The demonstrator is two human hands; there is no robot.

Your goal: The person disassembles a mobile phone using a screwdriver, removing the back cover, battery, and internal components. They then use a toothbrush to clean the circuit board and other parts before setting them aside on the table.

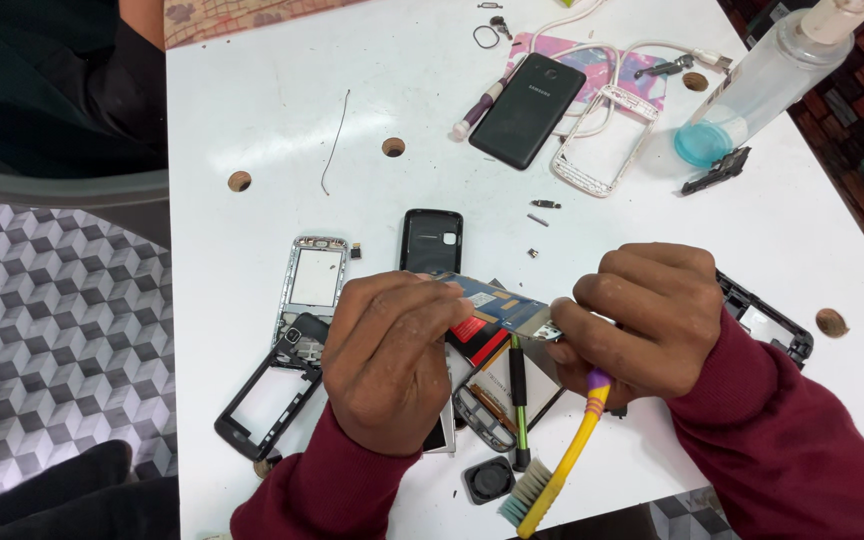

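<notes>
Hands are meeting above the worktop: your left hand and right hand, also gripping a toothbrush, are pinching a thin, likely fragile circuit board by its ends.

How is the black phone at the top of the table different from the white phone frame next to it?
The black phone is solid and dark, so nothing shows through it; the white phone frame is only an outline, and the white table shows through its open middle. The black phone lies partly over a purple-handled tool, while the white phone frame lies on a white cable. Both lie flat, tilted the same way, and neither hand touches them.
</notes>
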